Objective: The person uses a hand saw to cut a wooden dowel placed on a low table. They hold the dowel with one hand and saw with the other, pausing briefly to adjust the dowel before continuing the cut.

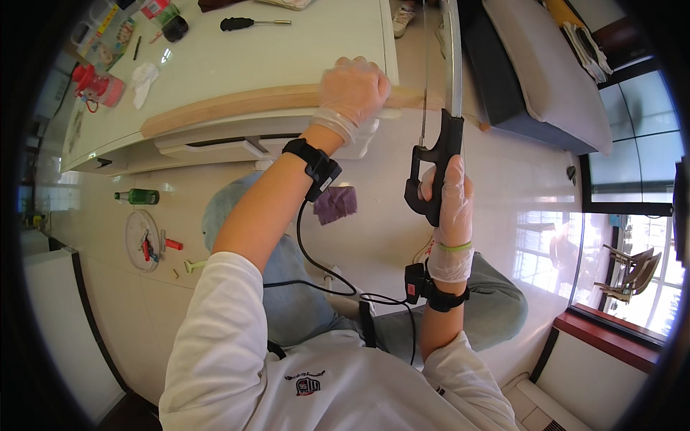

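A long pale wooden strip (226,105) lies along the near edge of the white table (259,59), its right end reaching past the table's corner. My left hand (353,91), in a thin clear glove, is clenched over the strip and presses it against the tabletop. In my gloved right hand (453,199) is the black handle of a hacksaw (452,132), which points away from me. The saw's thin blade crosses the strip's overhanging end; whether it has cut into the wood cannot be seen.
On the table are a screwdriver (253,23), a cola bottle (164,19), a crumpled tissue (144,83) and a red-topped bottle (97,86). The floor holds a green glass bottle (143,196), a purple cloth (335,204) and a lid with tools (132,221). A sofa (544,70) stands right; another person's shoe (402,20) shows beyond.
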Demonstrator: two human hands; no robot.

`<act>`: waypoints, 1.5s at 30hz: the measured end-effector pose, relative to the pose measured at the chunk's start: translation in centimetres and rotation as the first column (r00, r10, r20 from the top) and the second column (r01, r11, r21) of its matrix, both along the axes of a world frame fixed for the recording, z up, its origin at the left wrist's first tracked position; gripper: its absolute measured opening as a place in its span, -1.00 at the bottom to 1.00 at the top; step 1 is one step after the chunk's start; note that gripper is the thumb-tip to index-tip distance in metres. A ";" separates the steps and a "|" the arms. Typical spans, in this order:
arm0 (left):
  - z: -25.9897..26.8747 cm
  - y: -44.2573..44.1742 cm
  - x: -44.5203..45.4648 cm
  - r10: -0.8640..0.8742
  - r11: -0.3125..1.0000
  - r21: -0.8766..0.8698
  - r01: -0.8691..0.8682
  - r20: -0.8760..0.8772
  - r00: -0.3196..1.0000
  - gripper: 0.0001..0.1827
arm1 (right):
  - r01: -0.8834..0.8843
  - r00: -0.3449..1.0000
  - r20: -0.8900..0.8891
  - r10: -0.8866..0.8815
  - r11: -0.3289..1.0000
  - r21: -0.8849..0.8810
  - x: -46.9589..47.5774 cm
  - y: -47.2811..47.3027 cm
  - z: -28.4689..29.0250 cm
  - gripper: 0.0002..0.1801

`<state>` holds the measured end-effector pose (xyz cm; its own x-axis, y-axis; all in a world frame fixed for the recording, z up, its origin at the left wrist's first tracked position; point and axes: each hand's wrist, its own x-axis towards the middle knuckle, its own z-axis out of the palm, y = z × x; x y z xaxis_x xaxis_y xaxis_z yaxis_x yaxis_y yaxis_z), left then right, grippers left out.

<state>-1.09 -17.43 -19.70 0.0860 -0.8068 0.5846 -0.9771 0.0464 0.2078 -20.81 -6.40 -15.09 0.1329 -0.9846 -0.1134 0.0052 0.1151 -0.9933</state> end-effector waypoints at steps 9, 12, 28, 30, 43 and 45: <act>0.2 0.0 0.1 -0.024 1.000 -0.010 0.025 0.015 1.000 -0.71 | 0.049 0.997 -0.062 -0.044 0.995 0.089 -3.6 10.7 -3.3 -0.34; 0.2 0.2 0.1 -0.025 0.999 0.022 0.024 0.048 0.999 -0.71 | 0.046 0.993 -0.115 -0.040 0.998 0.050 -3.2 9.0 -2.4 -0.33; 0.2 0.5 0.2 -0.160 0.987 0.021 0.160 0.003 0.987 -0.74 | 0.049 0.990 0.132 -0.044 0.998 -0.036 -0.6 3.7 -2.4 -0.31; 0.3 0.6 0.0 -0.147 0.989 -0.011 0.147 0.000 0.989 -0.75 | 0.022 0.991 0.134 -0.018 0.999 -0.028 -0.7 3.1 -1.7 -0.31; 1.4 1.8 1.2 -0.304 0.934 0.217 0.283 0.068 0.950 -0.49 | -0.248 0.968 -0.052 0.245 0.967 -0.052 -5.2 -3.3 -0.4 -0.31; 1.4 1.9 1.3 -0.312 0.926 0.250 0.283 0.084 0.946 -0.47 | -0.289 0.956 -0.074 0.283 0.954 -0.075 -6.0 -3.2 0.2 -0.31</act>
<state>0.22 -15.51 -18.34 -0.2377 -0.8984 0.3692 -0.9439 0.3033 0.1305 -26.79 -9.60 -14.87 0.4058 -0.9127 -0.0486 -0.0770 0.0188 -0.9969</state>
